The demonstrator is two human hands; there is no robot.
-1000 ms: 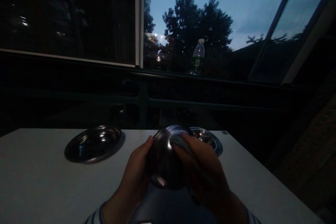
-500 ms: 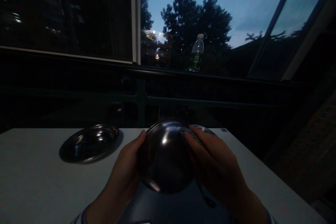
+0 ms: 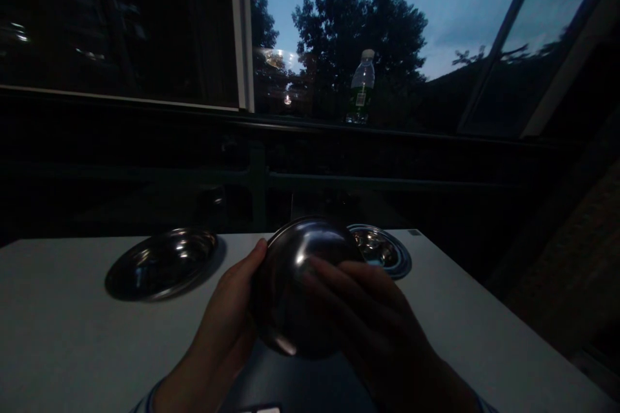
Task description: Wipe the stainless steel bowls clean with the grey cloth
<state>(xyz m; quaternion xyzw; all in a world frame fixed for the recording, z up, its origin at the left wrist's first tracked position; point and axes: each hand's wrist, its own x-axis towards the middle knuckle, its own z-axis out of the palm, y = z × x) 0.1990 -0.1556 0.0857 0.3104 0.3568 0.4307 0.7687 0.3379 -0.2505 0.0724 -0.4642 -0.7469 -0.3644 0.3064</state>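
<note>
In the head view, the person's two hands are meeting at a shiny metal bowl (image 3: 290, 290), which is sitting directly between them, raised in front of the pale surface (image 3: 82, 348). The left hand (image 3: 225, 322) is gripping the bowl's left side, its thumb pressing near the rim and pointing away from the person; its other fingers are mostly hiding behind the metal. The right hand (image 3: 372, 310) is lying over the bowl's right side and front, its fingers half extended, close together and reaching across toward the left hand (they are blurring in the dim light, so I cannot tell whether anything is sitting under them).

The bowl is turning its rounded outside toward the person, and part of its rim is showing along the far left edge. Being round, it is presenting no clear long axis. Neither hand is standing nearer to it: the left is holding the edge, while the right is covering more of the curved wall.

Beyond the left hand and to its left, a metal dish (image 3: 159, 268) is resting on the surface, looking oval from here and slanting from near left to far right. Just beyond the right hand, a second dish (image 3: 400, 258) is showing its wide rim, partly hiding behind the bowl. Farther out, past both hands, a capped bottle (image 3: 362, 87) is standing upright by the window.
</note>
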